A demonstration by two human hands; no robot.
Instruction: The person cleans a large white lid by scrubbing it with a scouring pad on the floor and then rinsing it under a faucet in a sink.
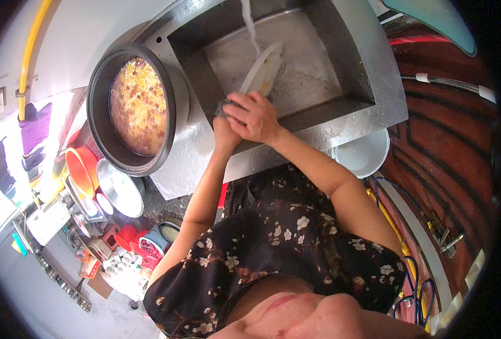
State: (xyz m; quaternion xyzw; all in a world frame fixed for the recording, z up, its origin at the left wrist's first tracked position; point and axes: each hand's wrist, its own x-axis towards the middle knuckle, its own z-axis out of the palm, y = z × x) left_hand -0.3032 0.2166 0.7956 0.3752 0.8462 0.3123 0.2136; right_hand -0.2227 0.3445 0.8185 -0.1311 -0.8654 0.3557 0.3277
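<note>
My right hand [256, 120] lies over my left hand [227, 132] above the near left part of a steel sink [318, 76]. A dark grey scouring pad [222, 108] shows at the fingertips of my right hand, which closes on it. My left hand is partly covered, so what its fingers hold cannot be told. Just beyond both hands, a pale, translucent dish [264, 70] tilts on its side, with brownish stains on its face. Its near end is hidden behind my right hand. A stream of water [248, 19] falls beside the dish.
Left of the sink stands a large dark pot [168, 110] holding yellowish, foamy food in liquid. A white basin [362, 154] sits below the sink's right edge. An orange basin [81, 169] and a metal bowl [121, 188] stand at lower left. Blue cables [419, 296] hang at right.
</note>
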